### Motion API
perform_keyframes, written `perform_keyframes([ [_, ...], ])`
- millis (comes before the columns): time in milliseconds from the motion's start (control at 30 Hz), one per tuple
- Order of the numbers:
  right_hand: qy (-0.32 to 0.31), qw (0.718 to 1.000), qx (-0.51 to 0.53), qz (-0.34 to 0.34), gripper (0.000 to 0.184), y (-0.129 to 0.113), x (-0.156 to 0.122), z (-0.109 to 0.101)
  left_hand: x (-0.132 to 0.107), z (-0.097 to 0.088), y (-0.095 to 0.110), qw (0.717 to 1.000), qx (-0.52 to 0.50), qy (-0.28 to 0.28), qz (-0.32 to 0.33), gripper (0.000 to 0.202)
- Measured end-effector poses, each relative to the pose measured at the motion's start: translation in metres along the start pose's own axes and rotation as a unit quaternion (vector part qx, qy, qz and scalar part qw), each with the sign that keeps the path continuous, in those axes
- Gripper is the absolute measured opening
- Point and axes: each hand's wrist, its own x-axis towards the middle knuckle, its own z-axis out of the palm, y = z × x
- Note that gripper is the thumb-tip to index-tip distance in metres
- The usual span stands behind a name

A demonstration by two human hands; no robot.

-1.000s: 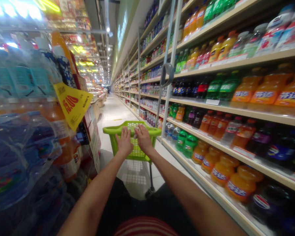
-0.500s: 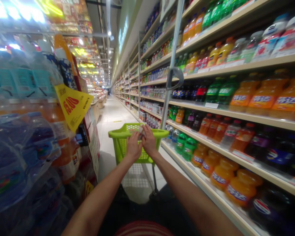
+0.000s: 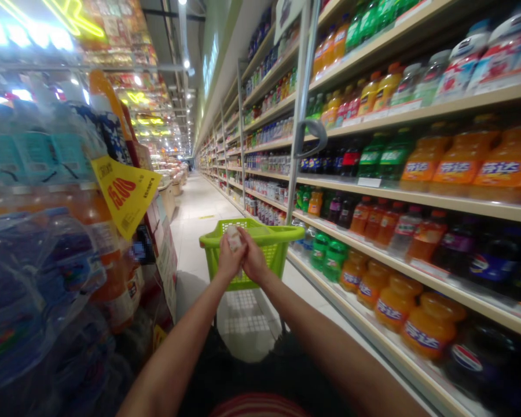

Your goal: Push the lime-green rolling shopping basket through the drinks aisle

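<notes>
Both hands meet in front of a lime-green shopping cart (image 3: 278,263). My left hand (image 3: 229,260) is closed around a small whitish thing (image 3: 233,237) with pinkish marks; it looks like a small packet or crumpled wrapper, too blurred to name. Against its right side presses my right hand (image 3: 253,258), fingers curled over the same thing. The cart's near rim lies just behind the hands, and they hide part of its basket.
Drink shelves (image 3: 373,185) line the right side, with orange soda bottles (image 3: 429,324) low down. Wrapped bottle packs (image 3: 35,278) are stacked at the left, below a yellow price sign (image 3: 128,194). A pale tiled aisle (image 3: 195,202) runs ahead between them.
My hands have come closer together and shifted slightly left and down, and the whitish thing shows more plainly. The cart has moved a little right in view.
</notes>
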Motion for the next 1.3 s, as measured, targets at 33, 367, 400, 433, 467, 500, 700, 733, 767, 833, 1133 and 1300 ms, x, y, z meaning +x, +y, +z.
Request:
perform_keyframes([
  [33,-0.013,1.0,-0.002,0.017,0.035,-0.002,-0.002,-0.003,0.001,-0.002,0.0,0.999,0.045,0.007,0.028,0.055],
  [367,-0.057,0.826,-0.515,-0.221,0.043,-0.033,0.001,-0.026,0.028,-0.042,0.006,0.939,0.325,0.1,0.055,0.049],
  [400,-0.032,0.776,-0.576,-0.256,0.043,-0.038,0.005,-0.031,0.031,-0.047,0.002,0.918,0.376,0.095,0.08,0.046],
  [433,-0.007,0.731,-0.627,-0.271,0.043,-0.042,0.008,-0.038,0.033,-0.052,-0.003,0.896,0.424,0.085,0.099,0.044],
  [467,0.017,0.694,-0.667,-0.27,0.044,-0.044,0.011,-0.045,0.034,-0.056,-0.008,0.876,0.463,0.075,0.11,0.042],
  [500,0.036,0.665,-0.7,-0.256,0.044,-0.045,0.014,-0.052,0.034,-0.058,-0.014,0.86,0.492,0.068,0.113,0.042],
  [700,0.027,0.593,-0.787,-0.17,0.043,-0.029,0.012,-0.078,0.024,-0.037,-0.027,0.836,0.528,0.006,0.151,0.044],
  [733,0.024,0.589,-0.789,-0.172,0.043,-0.026,0.01,-0.078,0.022,-0.032,-0.026,0.835,0.528,-0.002,0.156,0.044],
  [767,0.024,0.587,-0.79,-0.174,0.043,-0.024,0.009,-0.078,0.021,-0.028,-0.024,0.834,0.527,-0.009,0.163,0.044],
  [833,0.017,0.583,-0.793,-0.177,0.044,-0.022,0.007,-0.076,0.022,-0.025,-0.022,0.831,0.526,-0.022,0.178,0.044],
  [1133,-0.01,0.568,-0.797,-0.205,0.046,-0.011,-0.005,-0.068,0.03,-0.037,-0.027,0.841,0.522,0.046,0.134,0.047],
  [1300,-0.022,0.566,-0.793,-0.224,0.053,-0.012,-0.011,-0.066,0.017,0.003,-0.015,0.829,0.513,-0.052,0.216,0.045],
])
